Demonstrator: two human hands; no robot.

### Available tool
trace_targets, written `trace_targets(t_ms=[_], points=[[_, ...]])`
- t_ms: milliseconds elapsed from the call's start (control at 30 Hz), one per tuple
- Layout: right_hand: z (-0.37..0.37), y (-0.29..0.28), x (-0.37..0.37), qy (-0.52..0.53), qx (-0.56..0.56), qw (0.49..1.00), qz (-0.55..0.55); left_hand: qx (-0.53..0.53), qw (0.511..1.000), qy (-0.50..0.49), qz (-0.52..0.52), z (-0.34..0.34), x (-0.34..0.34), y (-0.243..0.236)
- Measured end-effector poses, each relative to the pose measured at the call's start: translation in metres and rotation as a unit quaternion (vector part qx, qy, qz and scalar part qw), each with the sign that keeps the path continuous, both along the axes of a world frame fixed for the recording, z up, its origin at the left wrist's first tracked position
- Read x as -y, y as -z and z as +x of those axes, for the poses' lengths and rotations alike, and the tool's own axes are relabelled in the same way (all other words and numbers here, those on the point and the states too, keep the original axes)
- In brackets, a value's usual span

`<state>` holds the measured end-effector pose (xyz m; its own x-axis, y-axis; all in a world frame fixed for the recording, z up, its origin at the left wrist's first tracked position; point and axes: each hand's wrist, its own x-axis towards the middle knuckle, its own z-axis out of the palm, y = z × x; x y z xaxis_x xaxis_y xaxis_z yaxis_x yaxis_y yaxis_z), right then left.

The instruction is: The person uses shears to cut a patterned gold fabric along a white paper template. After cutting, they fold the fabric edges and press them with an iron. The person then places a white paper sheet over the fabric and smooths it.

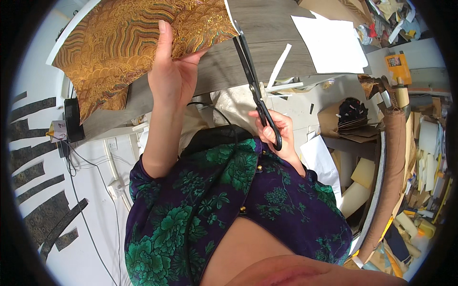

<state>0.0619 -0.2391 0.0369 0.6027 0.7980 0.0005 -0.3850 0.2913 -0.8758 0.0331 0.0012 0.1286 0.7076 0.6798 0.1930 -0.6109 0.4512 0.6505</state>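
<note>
My left hand (172, 71) grips a gold brocade piece (109, 43) with wavy, multicoloured lines and a white edge, thumb on the patterned side. The piece fills the upper left over the grey wood-grain table (272, 38). My right hand (279, 133) holds long black scissors (253, 86), blades pointing up to the right edge of the brocade; whether they touch it I cannot tell. A thin white strip (279, 66) lies on the table to the right of the scissors.
White paper sheets (327, 43) lie at the table's right. Fabric rolls (389, 181) and piles of offcuts (424, 157) stand on my right. A black device (74, 119) with cables hangs at the table's left, near dark fabric strips (43, 219). A dark cord crosses below the table edge.
</note>
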Motion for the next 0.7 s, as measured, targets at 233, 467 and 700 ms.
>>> trace_targets(t_ms=[233,467,700], points=[[0.001,-0.001,0.002,-0.004,0.009,1.000,0.014,0.002,1.000,-0.009,0.028,-0.001,-0.001,0.000],[0.002,-0.004,0.002,-0.002,0.019,1.000,0.005,-0.008,0.999,0.007,0.041,-0.003,-0.005,0.002],[0.002,-0.007,0.004,-0.003,0.019,1.000,0.000,-0.017,0.998,0.016,0.055,-0.005,-0.011,0.006]])
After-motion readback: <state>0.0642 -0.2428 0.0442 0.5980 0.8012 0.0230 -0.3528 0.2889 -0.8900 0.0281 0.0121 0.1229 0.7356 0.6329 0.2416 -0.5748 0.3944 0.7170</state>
